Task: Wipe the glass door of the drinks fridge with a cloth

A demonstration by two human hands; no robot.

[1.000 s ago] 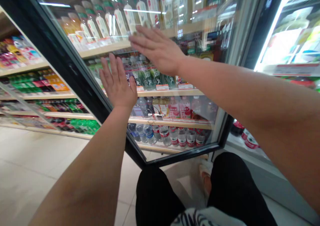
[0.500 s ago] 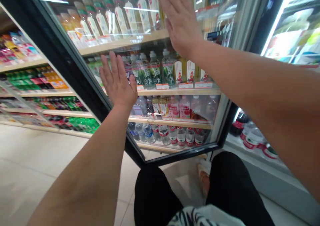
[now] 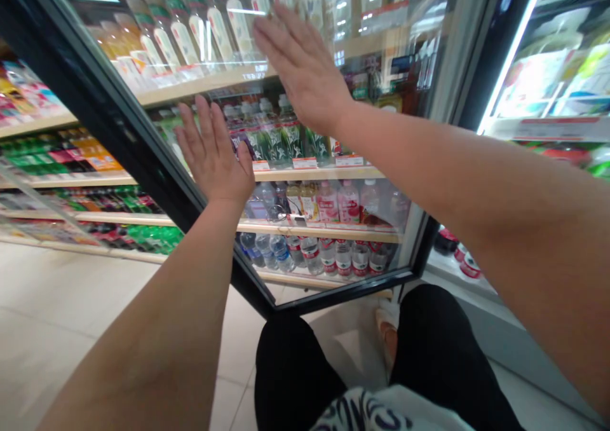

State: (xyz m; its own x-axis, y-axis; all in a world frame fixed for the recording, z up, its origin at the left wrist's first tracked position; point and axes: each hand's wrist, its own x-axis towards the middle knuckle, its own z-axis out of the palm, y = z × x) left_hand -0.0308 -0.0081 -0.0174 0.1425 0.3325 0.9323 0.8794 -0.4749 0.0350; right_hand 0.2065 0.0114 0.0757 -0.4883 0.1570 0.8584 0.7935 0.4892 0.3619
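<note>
A black-framed glass door (image 3: 333, 294) stands swung out before me, with my knees under its lower edge. Against its pane, near the left side of the frame, my left hand (image 3: 216, 157) lies flat with fingers a little apart. My right hand (image 3: 307, 72) is higher, in the upper middle of the glass, palm towards the pane and fingers stretched up to the left. I see nothing held in either hand, though both palms are hidden from me.
Through the pane show shelves with drink bottles (image 3: 347, 202) and water bottles (image 3: 312, 256). More drink shelves (image 3: 67, 180) run along the left. At the right is the lit cooler (image 3: 553, 129) with bottles inside. Pale floor tiles (image 3: 57, 291) lie below.
My right hand has slid leftward and slightly down across the glass. My left hand stays flat, only slightly further left in the picture, and the view has shifted a little.
</note>
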